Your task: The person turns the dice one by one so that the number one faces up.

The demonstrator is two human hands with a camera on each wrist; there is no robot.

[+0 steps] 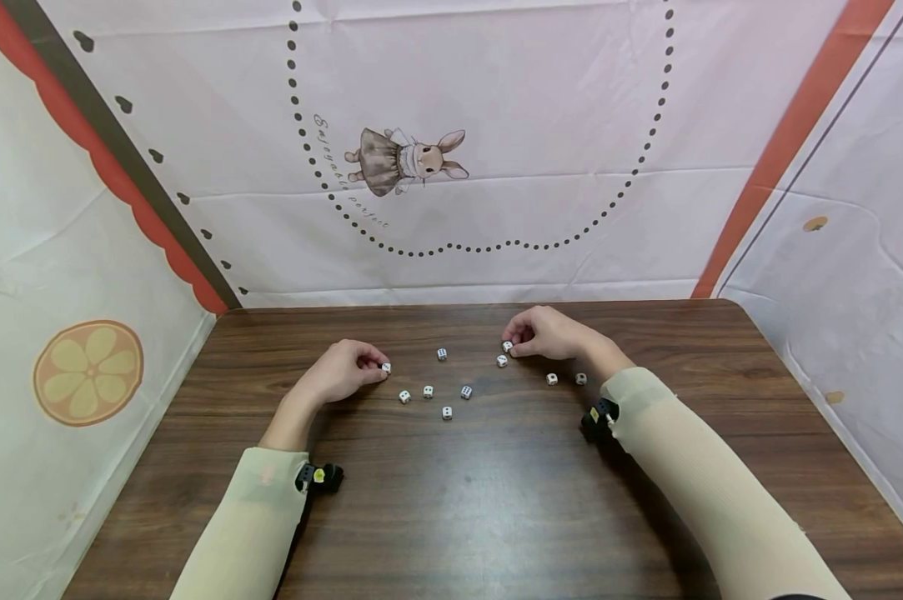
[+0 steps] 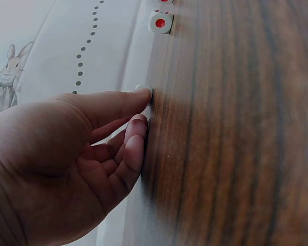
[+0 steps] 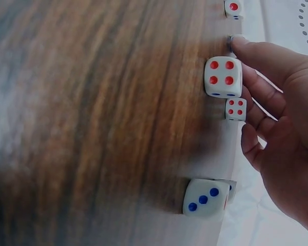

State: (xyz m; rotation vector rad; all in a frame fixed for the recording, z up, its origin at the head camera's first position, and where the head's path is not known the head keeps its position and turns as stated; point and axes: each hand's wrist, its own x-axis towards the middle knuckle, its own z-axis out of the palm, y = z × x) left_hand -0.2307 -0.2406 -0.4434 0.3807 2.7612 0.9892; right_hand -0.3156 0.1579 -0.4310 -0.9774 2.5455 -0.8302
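At the left of a group of white dice, my left hand [image 1: 342,369] pinches a die [image 1: 387,367] between thumb and fingertips, right at the tabletop. In the left wrist view the thumb [image 2: 118,105] hides most of that die. Farther back on the right, my right hand [image 1: 547,332] holds another die [image 1: 507,345] at its thumb and fingertips. A second die [image 1: 502,361] sits just in front of it. The right wrist view shows only a sliver of the held die [image 3: 231,44] behind the thumb tip.
Between the hands lie several dice, among them one at the back [image 1: 442,354] and one nearest me [image 1: 447,412]. Two more, one die [image 1: 552,379] and another [image 1: 581,378], lie beneath the right wrist. A printed cloth [image 1: 541,167] hangs behind the wooden table [image 1: 451,517].
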